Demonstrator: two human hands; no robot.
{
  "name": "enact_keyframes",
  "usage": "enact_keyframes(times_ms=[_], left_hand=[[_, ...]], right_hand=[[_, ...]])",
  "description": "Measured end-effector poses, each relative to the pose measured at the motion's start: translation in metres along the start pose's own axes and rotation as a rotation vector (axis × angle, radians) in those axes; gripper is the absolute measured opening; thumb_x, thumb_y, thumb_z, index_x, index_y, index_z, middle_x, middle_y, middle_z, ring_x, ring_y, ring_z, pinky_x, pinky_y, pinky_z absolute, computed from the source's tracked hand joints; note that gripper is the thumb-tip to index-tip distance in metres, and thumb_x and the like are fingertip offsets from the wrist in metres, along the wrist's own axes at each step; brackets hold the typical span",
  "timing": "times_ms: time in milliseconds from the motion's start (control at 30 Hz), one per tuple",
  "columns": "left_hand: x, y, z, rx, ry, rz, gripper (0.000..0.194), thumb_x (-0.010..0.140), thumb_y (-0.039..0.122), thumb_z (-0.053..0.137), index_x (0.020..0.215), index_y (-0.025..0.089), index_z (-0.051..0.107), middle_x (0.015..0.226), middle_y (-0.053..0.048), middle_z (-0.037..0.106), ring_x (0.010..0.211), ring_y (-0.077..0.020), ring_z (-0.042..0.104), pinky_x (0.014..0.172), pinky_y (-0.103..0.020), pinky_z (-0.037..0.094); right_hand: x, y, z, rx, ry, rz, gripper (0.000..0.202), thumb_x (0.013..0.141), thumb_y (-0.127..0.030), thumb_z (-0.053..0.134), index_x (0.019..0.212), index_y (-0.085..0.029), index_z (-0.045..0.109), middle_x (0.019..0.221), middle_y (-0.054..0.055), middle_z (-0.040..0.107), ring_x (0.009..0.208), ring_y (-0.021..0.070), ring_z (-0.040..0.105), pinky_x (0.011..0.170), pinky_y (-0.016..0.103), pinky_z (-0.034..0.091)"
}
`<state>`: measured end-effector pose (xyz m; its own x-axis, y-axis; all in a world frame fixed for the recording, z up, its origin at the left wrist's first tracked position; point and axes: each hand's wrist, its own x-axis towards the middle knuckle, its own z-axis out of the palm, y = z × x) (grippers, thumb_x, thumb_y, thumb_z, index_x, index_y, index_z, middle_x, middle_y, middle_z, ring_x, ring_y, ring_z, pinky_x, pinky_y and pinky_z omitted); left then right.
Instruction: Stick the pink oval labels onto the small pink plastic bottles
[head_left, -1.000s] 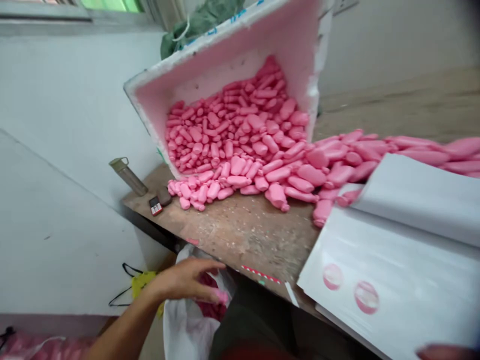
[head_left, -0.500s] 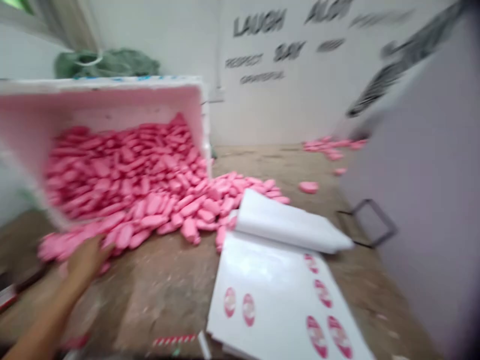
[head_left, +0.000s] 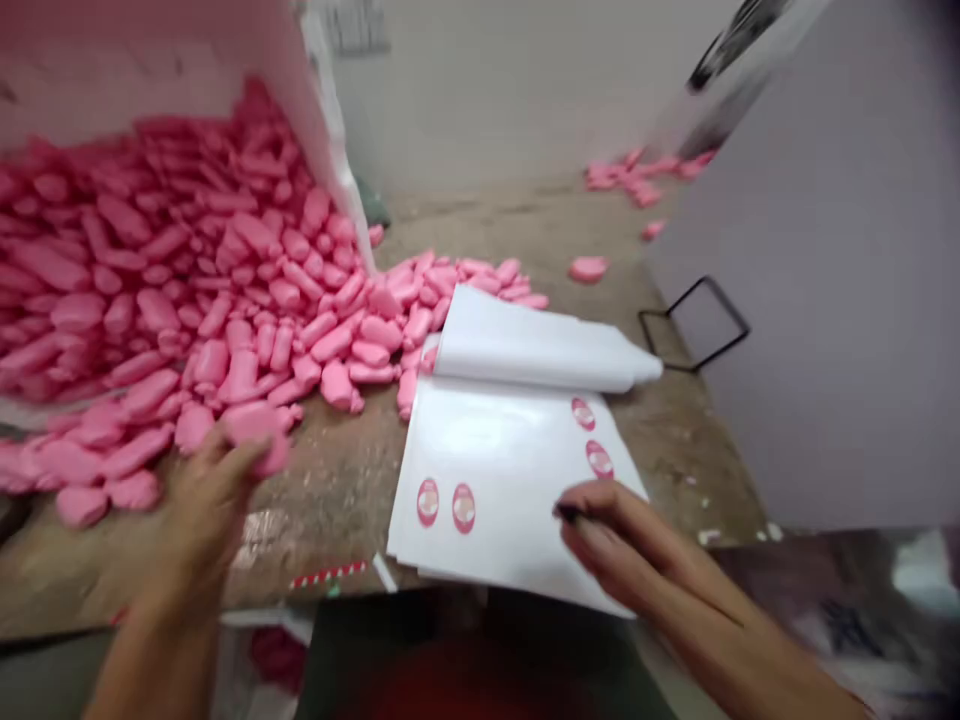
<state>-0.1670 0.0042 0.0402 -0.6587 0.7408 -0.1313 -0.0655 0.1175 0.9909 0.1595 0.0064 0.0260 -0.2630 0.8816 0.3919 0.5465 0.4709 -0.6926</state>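
My left hand (head_left: 214, 490) is closed on a pink bottle-shaped piece (head_left: 259, 428) at the edge of a heap of similar pink pieces (head_left: 240, 360). To the right, my right hand (head_left: 622, 540) hovers over a sheet of stickers (head_left: 510, 450), thumb and fingers pinched together. Something small and dark shows at its fingertips, too blurred to name. Oval pink-and-white stickers (head_left: 463, 508) remain on the glossy sheet's left and right parts. The sheet's upper pages are folded back into a white roll (head_left: 540, 345).
A white foam box (head_left: 330, 150) lies on its side at the left, spilling pink pieces onto the worn table (head_left: 337, 500). A grey-white panel with a black wire handle (head_left: 705, 320) stands at the right. Further pink pieces (head_left: 637, 180) lie at the back by the wall.
The view has tilted down and come closer. My left hand has lifted a pink piece from the heap, and my right hand has come into view over the sticker sheet.
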Motion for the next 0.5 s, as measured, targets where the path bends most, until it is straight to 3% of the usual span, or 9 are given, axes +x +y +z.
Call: enact_keyframes(times_ms=[67,133,233,367,500], left_hand=[[-0.014,-0.018,0.035,-0.154,-0.193,-0.177,0.035,0.061,0.029,0.082,0.088,0.018,0.064,0.080,0.003,0.068,0.072,-0.0125,0.060,0.070,-0.023,0.048],[-0.029,-0.030,0.068,-0.227,-0.352,-0.310,0.036,0.062,0.028,0.081,0.092,0.016,0.064,0.082,-0.001,0.071,0.070,-0.0131,0.063,0.066,-0.024,0.049],[-0.046,-0.037,0.104,-0.320,-0.527,-0.451,0.029,0.072,0.023,0.075,0.096,0.014,0.062,0.089,-0.008,0.073,0.073,-0.0156,0.067,0.068,-0.026,0.052],[-0.050,-0.049,0.127,-0.446,-0.544,-0.543,0.026,0.080,0.015,0.066,0.105,0.015,0.059,0.096,-0.008,0.073,0.089,-0.0184,0.069,0.087,-0.034,0.053],[-0.046,-0.062,0.132,-0.486,-0.499,-0.604,0.033,0.083,0.013,0.065,0.114,0.019,0.055,0.096,-0.006,0.073,0.100,-0.0182,0.068,0.100,-0.038,0.048]], right_hand=[[0.002,0.013,0.014,0.082,-0.138,0.127,0.017,0.098,-0.033,0.050,0.090,-0.030,0.066,0.077,0.001,0.072,0.066,0.0203,0.068,0.054,0.029,0.055],[0.002,0.020,0.028,0.091,-0.233,0.227,0.017,0.096,-0.034,0.052,0.089,-0.028,0.067,0.083,0.002,0.074,0.073,0.0225,0.070,0.061,0.033,0.056],[0.003,0.024,0.045,-0.039,-0.265,0.275,0.017,0.092,-0.036,0.054,0.096,-0.026,0.068,0.088,0.003,0.076,0.077,0.0242,0.070,0.065,0.036,0.052],[0.007,0.027,0.058,-0.214,-0.280,0.268,0.013,0.092,-0.034,0.053,0.089,-0.025,0.062,0.075,0.000,0.073,0.062,0.0210,0.064,0.057,0.031,0.041],[0.011,0.028,0.063,-0.303,-0.286,0.180,0.013,0.092,-0.028,0.049,0.084,-0.024,0.059,0.074,0.001,0.072,0.058,0.0192,0.058,0.057,0.029,0.036]])
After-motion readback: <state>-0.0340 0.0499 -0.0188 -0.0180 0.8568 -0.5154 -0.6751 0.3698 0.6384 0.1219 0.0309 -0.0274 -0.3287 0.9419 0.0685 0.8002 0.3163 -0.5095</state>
